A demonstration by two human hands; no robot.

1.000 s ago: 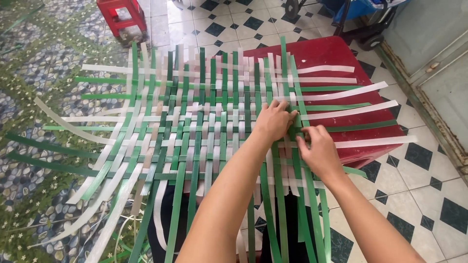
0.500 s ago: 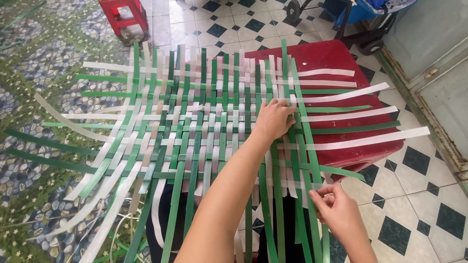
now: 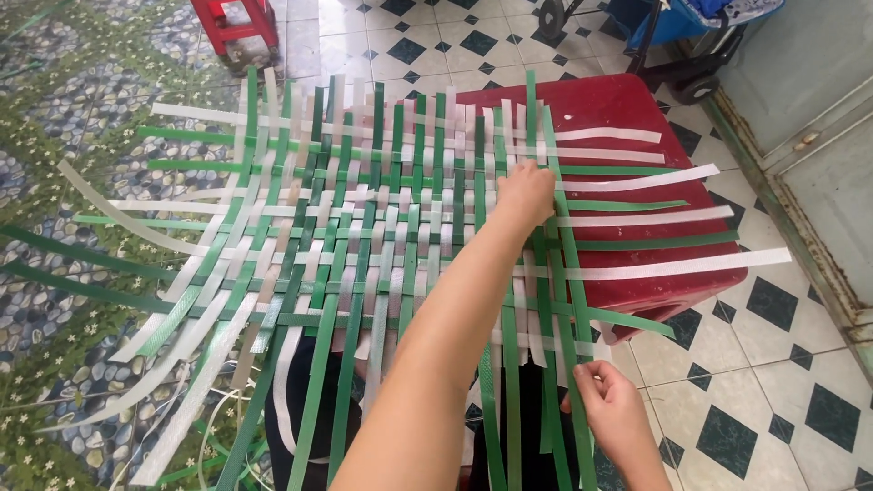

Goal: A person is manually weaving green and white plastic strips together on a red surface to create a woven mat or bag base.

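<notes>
Head view: left hand point(image 3: 526, 193) flat on woven mat point(image 3: 364, 227) over red stool point(image 3: 637, 118); right hand point(image 3: 611, 409) grip pinches green strip point(image 3: 573, 309).

Bare tiled floor point(image 3: 773, 391) lies open at four o'clock of the woven strip mat point(image 3: 364, 218), while the red stool point(image 3: 637, 118) blocks two o'clock and loose strip ends point(image 3: 136, 273) crowd nine o'clock.

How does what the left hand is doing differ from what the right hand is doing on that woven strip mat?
The left hand lies on top of the woven mat, far from the body, pressing on the crossed strips; the right hand is near the body, below the mat's woven part. The left hand rests flat, while the right hand pinches the loose end of a green strip. Both are bare and work at the mat's right edge.
</notes>
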